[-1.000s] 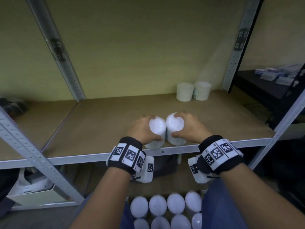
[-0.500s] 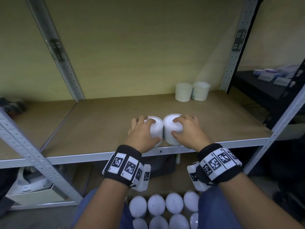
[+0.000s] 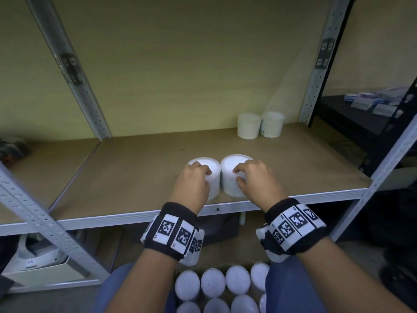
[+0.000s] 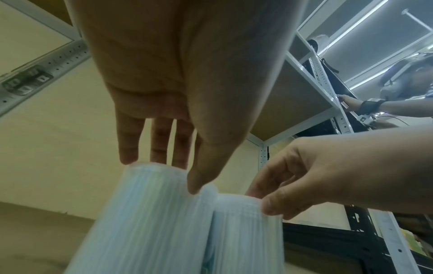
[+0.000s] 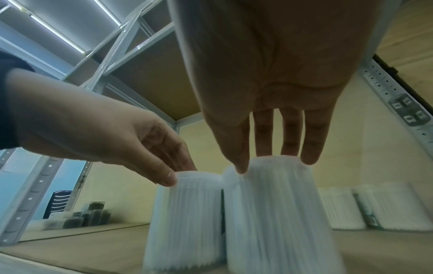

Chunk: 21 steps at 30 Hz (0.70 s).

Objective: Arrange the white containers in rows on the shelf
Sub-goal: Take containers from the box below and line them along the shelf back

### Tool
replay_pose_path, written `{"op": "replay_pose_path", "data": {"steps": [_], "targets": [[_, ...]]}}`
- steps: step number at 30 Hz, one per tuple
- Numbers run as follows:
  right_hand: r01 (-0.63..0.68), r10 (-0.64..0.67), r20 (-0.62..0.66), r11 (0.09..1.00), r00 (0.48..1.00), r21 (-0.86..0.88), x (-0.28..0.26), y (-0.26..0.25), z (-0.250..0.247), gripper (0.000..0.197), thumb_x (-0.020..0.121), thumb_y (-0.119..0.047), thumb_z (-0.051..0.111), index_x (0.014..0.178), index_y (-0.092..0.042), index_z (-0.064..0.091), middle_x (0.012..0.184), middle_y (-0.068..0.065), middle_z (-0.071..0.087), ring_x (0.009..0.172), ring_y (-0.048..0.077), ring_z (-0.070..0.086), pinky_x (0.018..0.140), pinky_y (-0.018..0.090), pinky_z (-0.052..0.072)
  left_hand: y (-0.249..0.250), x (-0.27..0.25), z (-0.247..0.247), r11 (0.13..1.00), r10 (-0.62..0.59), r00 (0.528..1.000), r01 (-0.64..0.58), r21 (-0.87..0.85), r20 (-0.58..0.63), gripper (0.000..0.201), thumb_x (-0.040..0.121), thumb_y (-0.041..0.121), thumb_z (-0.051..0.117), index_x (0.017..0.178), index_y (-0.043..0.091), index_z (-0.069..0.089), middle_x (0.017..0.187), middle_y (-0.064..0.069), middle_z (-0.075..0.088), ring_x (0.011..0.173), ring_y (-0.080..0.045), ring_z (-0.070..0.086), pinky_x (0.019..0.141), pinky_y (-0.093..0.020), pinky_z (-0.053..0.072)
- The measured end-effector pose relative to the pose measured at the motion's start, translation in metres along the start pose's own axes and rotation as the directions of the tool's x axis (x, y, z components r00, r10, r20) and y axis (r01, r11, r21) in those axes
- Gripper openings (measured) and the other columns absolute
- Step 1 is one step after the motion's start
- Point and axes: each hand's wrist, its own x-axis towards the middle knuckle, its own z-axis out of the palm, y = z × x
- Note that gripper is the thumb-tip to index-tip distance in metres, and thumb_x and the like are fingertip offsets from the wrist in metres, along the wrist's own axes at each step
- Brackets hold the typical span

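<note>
- The two white containers, left one (image 3: 208, 177) and right one (image 3: 234, 175), stand touching near the shelf (image 3: 135, 177) front edge, slightly deeper in than a second ago.
- Each grip pinches its container's top rim: left hand (image 3: 191, 184), right hand (image 3: 259, 184); before, the palms wrapped the sides.
- Only the right wrist view shows ribbed walls; two more containers (image 3: 259, 125) stand at the back right.
</note>
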Motion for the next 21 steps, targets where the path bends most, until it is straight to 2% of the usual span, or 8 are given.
{"op": "replay_pose_path", "data": {"steps": [6,12,21], "targets": [[-0.041,0.042,-0.008,0.999,0.999,0.015,0.037,0.005,0.011,0.031,0.091,-0.020,0.055,0.120,-0.024,0.065,0.122,0.003,0.064,0.117,0.023,0.056,0.094,0.035,0.047,-0.006,0.037,0.006,1.000,-0.028,0.999,0.028,0.001,0.018,0.035,0.089,0.005,0.053,0.122,0.014,0.062,0.126,-0.006,0.059,0.121,-0.022,0.050,0.099,-0.029,0.041],[-0.082,0.083,-0.008,0.996,0.997,0.026,0.092,0.011,0.023,0.031,0.090,-0.016,0.055,0.119,-0.022,0.066,0.122,0.006,0.065,0.113,0.027,0.059,0.095,0.035,0.048,-0.014,0.091,0.010,0.993,-0.104,0.992,0.107,-0.056,0.066,0.035,0.089,0.004,0.054,0.122,0.012,0.064,0.130,-0.010,0.058,0.123,-0.025,0.051,0.102,-0.031,0.040],[-0.088,0.088,0.001,0.996,0.996,0.024,0.166,0.024,0.039,0.031,0.092,-0.015,0.052,0.121,-0.018,0.063,0.122,0.008,0.065,0.113,0.027,0.060,0.091,0.032,0.047,-0.035,0.165,0.034,0.981,-0.151,0.985,0.160,-0.112,0.081,0.036,0.089,-0.001,0.051,0.120,0.010,0.064,0.129,-0.012,0.060,0.119,-0.027,0.057,0.101,-0.032,0.045]]}}
